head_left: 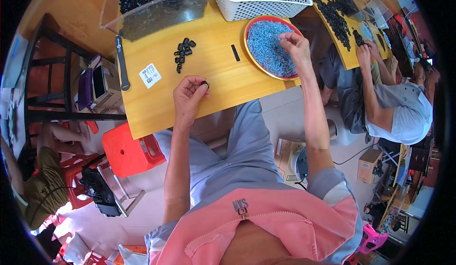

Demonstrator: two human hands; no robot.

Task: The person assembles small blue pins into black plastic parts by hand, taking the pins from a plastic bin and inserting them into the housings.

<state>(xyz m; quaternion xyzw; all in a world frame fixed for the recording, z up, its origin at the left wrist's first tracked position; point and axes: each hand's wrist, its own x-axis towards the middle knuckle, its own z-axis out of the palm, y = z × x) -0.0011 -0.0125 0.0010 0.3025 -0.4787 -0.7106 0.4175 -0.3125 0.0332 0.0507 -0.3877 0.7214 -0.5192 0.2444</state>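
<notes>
My left fingers [196, 81] pinch a small, black, rounded piece [204, 83] above the yellow wooden surface [213, 56], nearer me than a loose cluster of black cylindrical pieces [182, 53]. To the right, my right fingers [287, 37] are drawn narrow over tiny, shiny blue pieces [266, 46] in a round red-and-yellow bowl [246, 41]; whether they hold one, I cannot tell.

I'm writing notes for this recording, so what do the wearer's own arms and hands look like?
The left hand and right hand are bare, without gloves; no watch shows on either wrist. The forearms are uncovered. The right sleeve is short and grey-blue with a white patch; the left sleeve also shows grey-blue.
</notes>
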